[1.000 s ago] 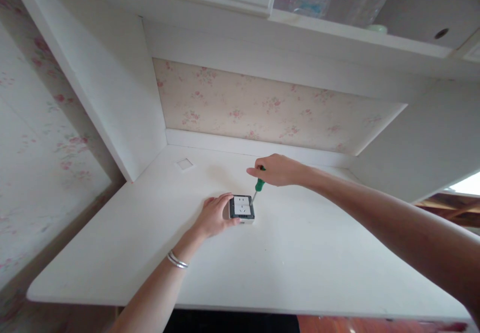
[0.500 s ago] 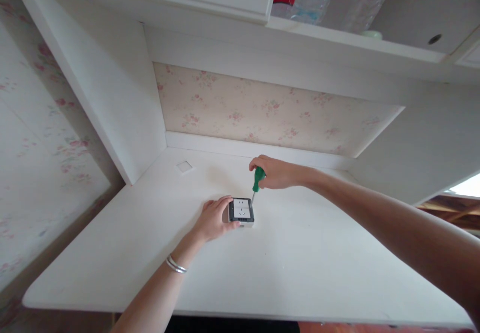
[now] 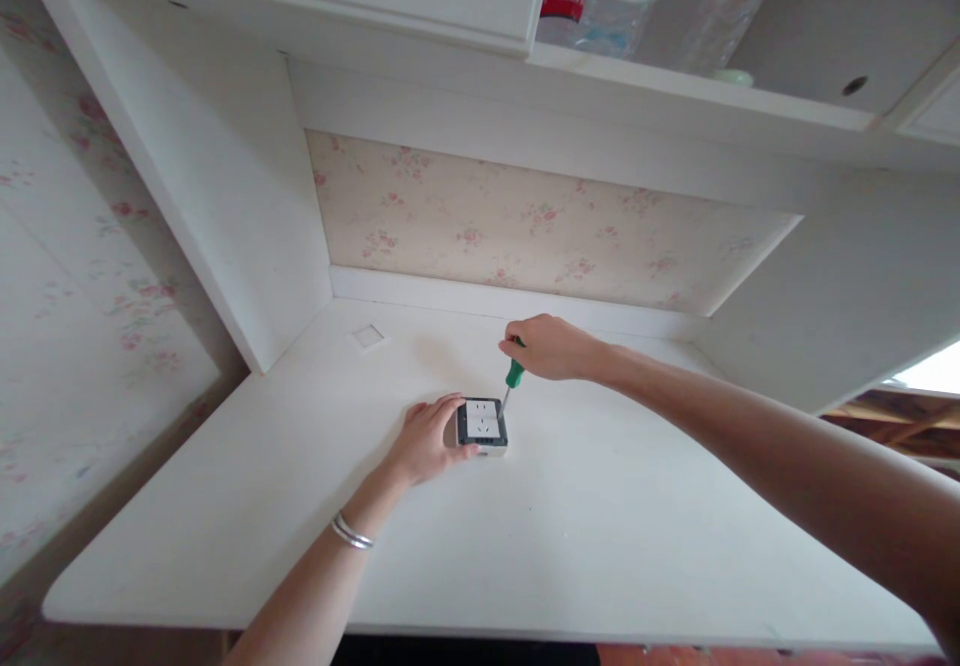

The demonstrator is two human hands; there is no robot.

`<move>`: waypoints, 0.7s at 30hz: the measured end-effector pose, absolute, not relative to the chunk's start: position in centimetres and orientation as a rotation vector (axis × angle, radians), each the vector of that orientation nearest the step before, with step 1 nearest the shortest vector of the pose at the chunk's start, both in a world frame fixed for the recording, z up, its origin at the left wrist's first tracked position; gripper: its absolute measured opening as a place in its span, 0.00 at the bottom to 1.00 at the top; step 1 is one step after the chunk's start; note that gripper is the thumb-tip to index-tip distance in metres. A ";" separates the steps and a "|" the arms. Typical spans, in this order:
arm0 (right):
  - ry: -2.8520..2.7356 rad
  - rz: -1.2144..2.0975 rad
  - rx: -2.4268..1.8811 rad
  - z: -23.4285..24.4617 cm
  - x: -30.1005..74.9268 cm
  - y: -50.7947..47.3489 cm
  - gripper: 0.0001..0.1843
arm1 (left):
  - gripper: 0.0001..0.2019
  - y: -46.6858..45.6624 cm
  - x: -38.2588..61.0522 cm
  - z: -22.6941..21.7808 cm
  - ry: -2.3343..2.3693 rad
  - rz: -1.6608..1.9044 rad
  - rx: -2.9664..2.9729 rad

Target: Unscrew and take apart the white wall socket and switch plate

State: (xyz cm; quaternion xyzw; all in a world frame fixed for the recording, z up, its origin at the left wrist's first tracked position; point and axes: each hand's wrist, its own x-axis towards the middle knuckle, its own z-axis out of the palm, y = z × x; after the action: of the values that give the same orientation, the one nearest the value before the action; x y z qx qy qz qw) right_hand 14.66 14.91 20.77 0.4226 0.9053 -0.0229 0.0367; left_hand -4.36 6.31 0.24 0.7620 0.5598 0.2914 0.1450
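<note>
A wall socket [image 3: 482, 420] with a white centre and a dark frame lies face up on a pale box base on the white desk. My left hand [image 3: 430, 436] grips it from the left, fingers at its far edge and thumb at its near edge. In my right hand [image 3: 546, 346] is a green-handled screwdriver [image 3: 514, 376], held tilted above the socket. Its metal tip meets the right side of the socket's frame; any screw there is too small to make out.
A square white frame [image 3: 368, 335] lies on the desk [image 3: 637, 536] at the back left. Overhead, a shelf [image 3: 705, 86] holds plastic bottles [image 3: 731, 11]. White side panels and a flowered wall enclose the desk's back.
My right hand has turned on the screwdriver handle, its fingers now covering more of the green grip. The socket and my left hand stay in place; the view shifts slightly.
</note>
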 end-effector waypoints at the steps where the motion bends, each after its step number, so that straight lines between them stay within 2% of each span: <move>1: 2.812 -0.095 1.242 20.8 14.7 14.9 0.14 | 0.34 6.3 -4.4 0.3 1.611 0.841 2.195; 2: 2.843 -0.142 1.175 20.8 14.7 14.9 0.14 | 0.34 6.3 -4.4 0.3 1.610 0.842 2.194; 4: 2.850 -0.213 1.124 20.8 14.7 14.9 0.20 | 0.34 6.2 -4.4 0.3 1.610 0.849 2.189; 8: 2.766 -0.075 1.304 20.8 14.6 14.7 0.15 | 0.34 6.3 -4.3 0.3 1.614 0.858 2.174; 10: 2.819 -0.115 1.203 20.9 14.6 14.5 0.13 | 0.34 6.3 -4.3 0.3 1.613 0.851 2.176; 13: 2.857 -0.227 1.068 21.0 14.5 14.4 0.19 | 0.34 6.3 -4.3 0.3 1.611 0.844 2.181; 18: 2.829 -0.066 1.203 21.0 14.6 14.3 0.16 | 0.34 6.3 -4.3 0.3 1.612 0.847 2.173; 21: 2.857 -0.171 1.136 20.8 14.9 14.5 0.23 | 0.34 6.3 -4.3 0.3 1.610 0.840 2.171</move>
State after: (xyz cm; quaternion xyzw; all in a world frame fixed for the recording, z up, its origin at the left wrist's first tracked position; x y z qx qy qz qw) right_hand 14.86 14.45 20.79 0.3687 0.9274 -0.0556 0.0311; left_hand -4.33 6.27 0.34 0.7579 0.5619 0.2931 0.1550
